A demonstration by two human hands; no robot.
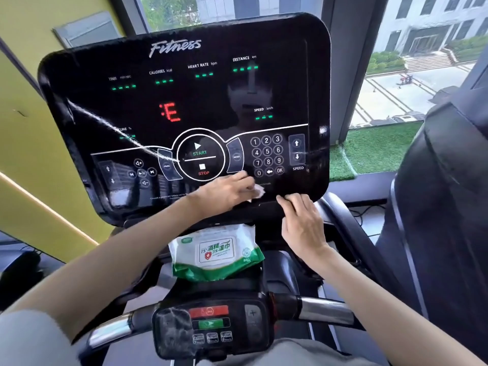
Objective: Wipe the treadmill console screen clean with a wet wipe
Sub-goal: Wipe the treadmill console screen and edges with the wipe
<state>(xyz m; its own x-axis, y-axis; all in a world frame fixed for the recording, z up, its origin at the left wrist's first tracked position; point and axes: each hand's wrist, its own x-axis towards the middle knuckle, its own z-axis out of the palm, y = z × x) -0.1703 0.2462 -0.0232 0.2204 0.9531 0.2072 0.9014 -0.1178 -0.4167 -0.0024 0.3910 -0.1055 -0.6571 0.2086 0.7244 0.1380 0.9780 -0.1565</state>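
The console screen (184, 101) before me is glossy black and smooth, streaked; my wet wipe (257, 192) looks like soft crumpled white cloth; the wipes pack (215, 253) is shiny plastic film; the handlebar (324, 310) polished metal
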